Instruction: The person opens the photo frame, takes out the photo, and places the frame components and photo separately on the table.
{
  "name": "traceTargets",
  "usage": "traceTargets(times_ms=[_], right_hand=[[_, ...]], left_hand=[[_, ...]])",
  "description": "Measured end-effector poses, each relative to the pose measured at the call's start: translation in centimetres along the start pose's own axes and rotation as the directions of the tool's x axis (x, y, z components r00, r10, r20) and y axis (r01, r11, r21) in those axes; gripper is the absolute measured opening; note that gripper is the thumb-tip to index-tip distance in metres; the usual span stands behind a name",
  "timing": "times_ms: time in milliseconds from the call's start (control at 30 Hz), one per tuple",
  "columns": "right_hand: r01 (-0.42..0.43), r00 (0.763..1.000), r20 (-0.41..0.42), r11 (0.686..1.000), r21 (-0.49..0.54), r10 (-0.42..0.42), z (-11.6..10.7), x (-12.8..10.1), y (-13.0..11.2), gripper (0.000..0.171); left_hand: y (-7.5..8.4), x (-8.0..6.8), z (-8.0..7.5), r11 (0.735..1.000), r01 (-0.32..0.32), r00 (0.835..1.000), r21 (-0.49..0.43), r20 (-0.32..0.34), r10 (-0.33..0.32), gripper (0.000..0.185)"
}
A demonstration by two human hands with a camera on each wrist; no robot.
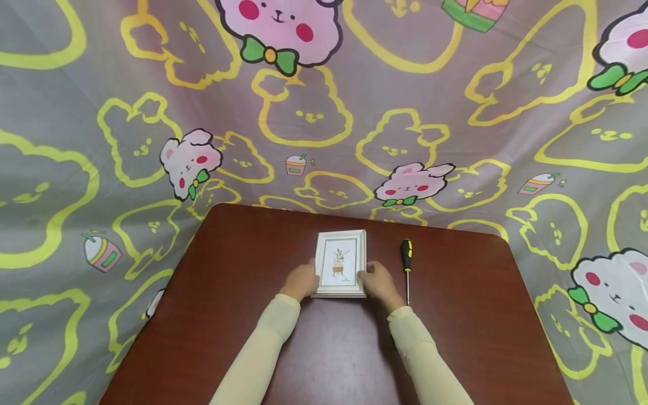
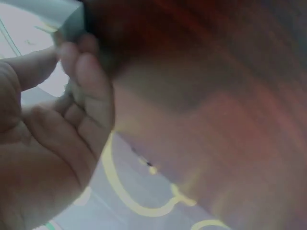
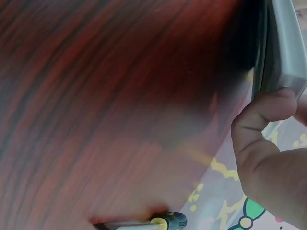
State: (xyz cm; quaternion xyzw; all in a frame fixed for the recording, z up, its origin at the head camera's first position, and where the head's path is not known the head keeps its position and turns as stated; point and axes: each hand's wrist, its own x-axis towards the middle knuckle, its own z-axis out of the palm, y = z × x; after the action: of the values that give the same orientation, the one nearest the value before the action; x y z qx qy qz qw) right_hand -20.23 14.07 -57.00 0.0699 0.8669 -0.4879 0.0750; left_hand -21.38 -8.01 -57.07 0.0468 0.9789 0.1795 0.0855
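A white picture frame (image 1: 340, 263) with a small drawing of a potted plant is held between both hands over the brown table. My left hand (image 1: 302, 279) pinches its left edge, thumb at the front; in the left wrist view the fingers (image 2: 91, 76) curl at the frame's edge. On the opposite edge, my right hand (image 1: 379, 284) grips with thumb and fingers. The right wrist view shows the frame's side (image 3: 283, 52) with a finger bent against it. A screwdriver (image 1: 407, 256) with a black and yellow handle lies right of the frame, its shaft end near the right wrist.
The dark red-brown table (image 1: 243, 247) has rounded far corners. A grey curtain (image 1: 324, 146) with yellow outlines and pink cartoon animals hangs close behind it and at both sides. Pale yellow sleeves (image 1: 268, 332) cover the forearms.
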Motion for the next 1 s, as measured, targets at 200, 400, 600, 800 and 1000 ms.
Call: traceTargets(times_ms=[200, 400, 600, 800, 1000], right_hand=[[-0.049, 0.998, 0.043, 0.994, 0.099, 0.045, 0.1, -0.3, -0.1, 0.037], [-0.021, 0.999, 0.038, 0.985, 0.169, 0.015, 0.2, -0.4, -0.9, 0.028], [0.014, 0.998, 0.054, 0.965, 0.262, -0.030, 0.5, -0.5, -1.6, 0.030], [0.001, 0.996, 0.081, 0.939, 0.343, -0.031, 0.2, -0.7, -2.1, 0.032], [-0.011, 0.984, 0.165, 0.886, 0.464, -0.074, -0.4, -0.8, -2.1, 0.036]], left_hand=[[2.8, 0.1, -1.0, 0.997, -0.077, 0.995, -0.019, -0.058, 0.076, 0.045], [7.0, 1.5, -3.0, 0.954, -0.214, 0.972, -0.212, 0.049, 0.229, 0.043], [10.2, 2.7, -3.8, 0.986, -0.124, 0.989, -0.114, 0.071, 0.132, 0.027], [12.0, 2.4, -4.6, 0.999, -0.046, 0.997, -0.019, 0.057, 0.047, 0.042], [12.2, 2.4, -5.2, 1.000, -0.007, 0.999, -0.002, 0.054, 0.007, 0.062]])
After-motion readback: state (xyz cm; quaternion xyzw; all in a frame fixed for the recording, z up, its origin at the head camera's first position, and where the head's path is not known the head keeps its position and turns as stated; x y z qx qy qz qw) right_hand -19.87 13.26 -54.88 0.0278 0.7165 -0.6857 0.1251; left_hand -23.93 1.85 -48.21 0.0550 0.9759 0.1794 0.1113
